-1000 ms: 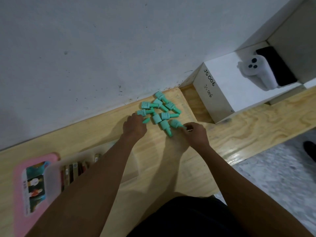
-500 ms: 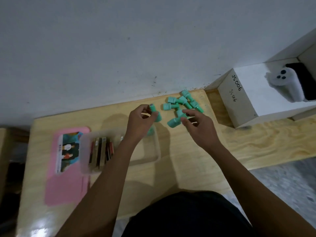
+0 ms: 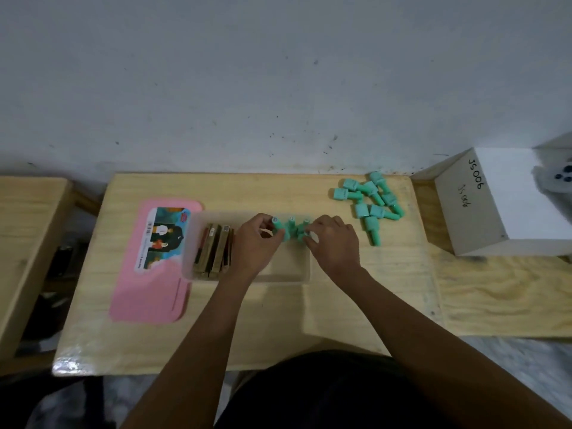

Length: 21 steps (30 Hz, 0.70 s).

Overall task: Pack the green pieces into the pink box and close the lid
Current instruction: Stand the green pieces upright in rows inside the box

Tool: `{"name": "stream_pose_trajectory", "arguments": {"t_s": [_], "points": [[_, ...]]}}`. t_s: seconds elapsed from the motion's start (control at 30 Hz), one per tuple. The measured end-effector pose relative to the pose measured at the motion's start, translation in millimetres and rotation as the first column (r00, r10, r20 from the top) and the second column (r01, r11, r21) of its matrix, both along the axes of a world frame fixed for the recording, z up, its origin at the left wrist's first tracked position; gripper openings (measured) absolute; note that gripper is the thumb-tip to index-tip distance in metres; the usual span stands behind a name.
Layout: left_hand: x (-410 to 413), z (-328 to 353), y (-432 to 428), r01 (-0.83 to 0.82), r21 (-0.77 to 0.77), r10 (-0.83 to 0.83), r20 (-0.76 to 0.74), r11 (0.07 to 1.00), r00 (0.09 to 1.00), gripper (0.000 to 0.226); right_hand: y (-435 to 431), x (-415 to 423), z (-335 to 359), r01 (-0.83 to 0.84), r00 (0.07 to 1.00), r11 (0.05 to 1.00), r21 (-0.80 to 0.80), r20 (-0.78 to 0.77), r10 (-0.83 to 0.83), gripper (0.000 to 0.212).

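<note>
A clear plastic box [image 3: 247, 278] stands on the wooden table, with its pink lid [image 3: 148, 292] lying flat to its left. Both hands hover over the box's far right part. My left hand [image 3: 255, 243] grips green pieces [image 3: 289, 229] from the left, and my right hand [image 3: 332, 243] pinches the same cluster from the right. Several more green pieces [image 3: 370, 202] lie in a loose heap at the table's far right corner. Part of the held cluster is hidden by my fingers.
Several brown and dark flat blocks [image 3: 213, 252] stand on edge in the box's left half. A white box marked JS 006 [image 3: 495, 199] sits at the right, with a white device [image 3: 557, 181] on it. The wall runs along the table's far edge.
Both hands left the green heap and moved left over the clear box, carrying green pieces. The camera view swung left, bringing the box and lid to the middle.
</note>
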<state>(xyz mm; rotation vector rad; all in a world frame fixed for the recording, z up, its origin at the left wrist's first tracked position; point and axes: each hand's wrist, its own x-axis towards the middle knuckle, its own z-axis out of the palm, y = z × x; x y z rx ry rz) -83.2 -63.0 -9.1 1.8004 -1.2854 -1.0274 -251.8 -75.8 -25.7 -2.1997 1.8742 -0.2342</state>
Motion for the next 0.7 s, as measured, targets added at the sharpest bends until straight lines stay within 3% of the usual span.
{"name": "stream_pose_trajectory", "arguments": {"t_s": [0.2,0.7], "points": [[-12,-26,-2,0.024,0.005,-0.025,0.064,1.0,0.998,0.014,0,-1,-4,0.089,0.993,0.989,-0.117,-0.06,-0.097,0.02],[-32,-41,-8,0.1,0.049,-0.109,0.221,0.994,0.969,0.028,-3,-7,-10,0.085,0.995,0.994,-0.065,0.053,-0.081,0.022]]}}
